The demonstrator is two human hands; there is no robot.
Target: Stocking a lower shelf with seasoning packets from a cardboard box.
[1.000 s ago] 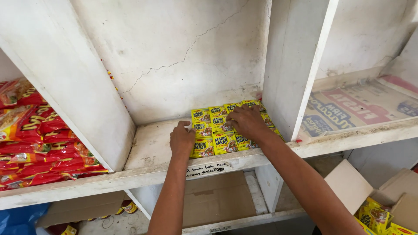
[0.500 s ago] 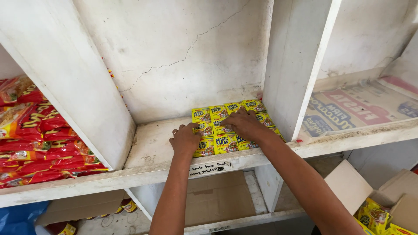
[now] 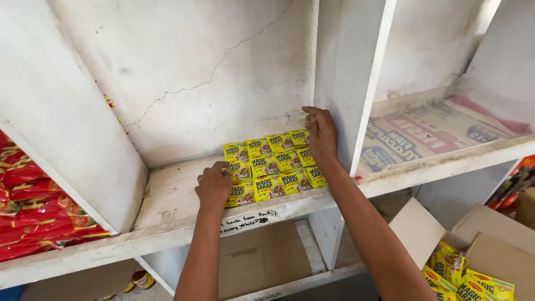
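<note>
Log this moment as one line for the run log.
left hand: touching yellow sachets | right hand: at sachets' right edge | place: white shelf

Red packets [image 3: 28,217] — cut off left

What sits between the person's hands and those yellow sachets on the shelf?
Nothing visible. The left hand rests against the left edge of the yellow sachets, and the right hand is at their back right corner, beside the white divider.

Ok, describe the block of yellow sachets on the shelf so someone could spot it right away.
Look at the middle compartment of the white shelf. The yellow sachets lie flat in tidy rows against its right divider, between the left hand and right hand. They are the only goods in that compartment.
</note>
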